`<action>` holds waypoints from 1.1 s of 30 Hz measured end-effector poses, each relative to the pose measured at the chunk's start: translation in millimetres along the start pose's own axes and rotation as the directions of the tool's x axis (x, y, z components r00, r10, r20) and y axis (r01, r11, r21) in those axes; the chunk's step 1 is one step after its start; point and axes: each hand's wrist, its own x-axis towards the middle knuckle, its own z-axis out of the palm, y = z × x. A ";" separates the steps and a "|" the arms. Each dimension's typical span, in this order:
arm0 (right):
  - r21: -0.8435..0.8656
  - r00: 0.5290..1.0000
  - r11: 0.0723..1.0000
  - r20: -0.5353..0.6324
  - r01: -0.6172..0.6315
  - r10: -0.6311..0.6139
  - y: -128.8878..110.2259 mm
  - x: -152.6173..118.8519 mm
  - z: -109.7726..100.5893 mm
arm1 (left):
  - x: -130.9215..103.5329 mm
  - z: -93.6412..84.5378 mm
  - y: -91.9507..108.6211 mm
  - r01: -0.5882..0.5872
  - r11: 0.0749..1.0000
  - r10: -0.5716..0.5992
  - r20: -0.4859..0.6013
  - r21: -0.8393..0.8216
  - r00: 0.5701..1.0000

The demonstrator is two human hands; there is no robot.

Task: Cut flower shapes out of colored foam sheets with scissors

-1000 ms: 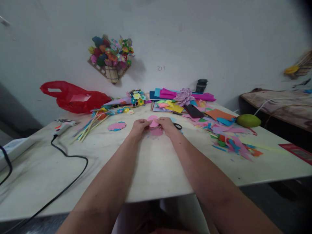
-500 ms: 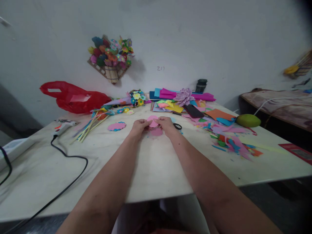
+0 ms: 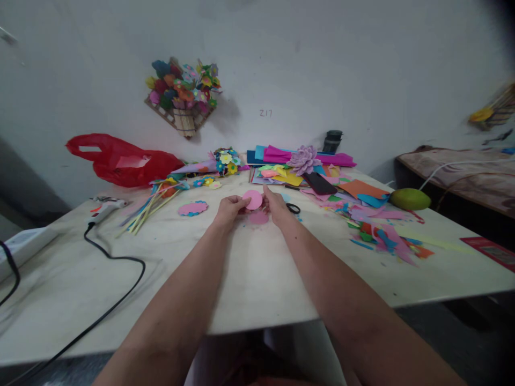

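A round pink paper disc (image 3: 253, 200) is pinched between the thumb and fingers of my left hand (image 3: 232, 208). My right hand (image 3: 272, 205) is at the disc's right edge, its thumb raised and apart from its fingers. Below the disc, a darker pink round piece (image 3: 258, 217) lies on the table. Scissors with a black handle (image 3: 293, 208) rest just right of my right hand. To the left of my hands lies a pink scalloped piece with blue edging (image 3: 193, 208).
A glue gun (image 3: 107, 210) with a black cord lies at left, near a red plastic bag (image 3: 129, 163). Coloured paper, scraps (image 3: 386, 236) and a dark phone (image 3: 319, 183) are at right, with a green fruit (image 3: 410, 199) near the table's edge.
My right hand's thumb has lifted off the disc and its fingers have opened. My left hand still holds the disc, which now shows more fully.
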 end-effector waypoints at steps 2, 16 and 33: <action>0.012 1.000 1.000 -0.004 -0.010 0.010 -0.2 0.7 -0.4 | 0.3 0.1 -0.3 -0.013 1.000 0.013 -0.005 0.013 1.000; 0.023 0.999 0.999 0.024 0.026 -0.026 4.2 4.7 -2.3 | -1.1 1.6 2.1 -0.061 0.997 0.061 -0.013 0.054 0.998; -0.130 0.994 0.987 0.074 0.090 -0.081 5.8 2.8 -3.9 | -2.7 2.7 2.3 -0.073 0.993 0.075 -0.016 0.095 0.997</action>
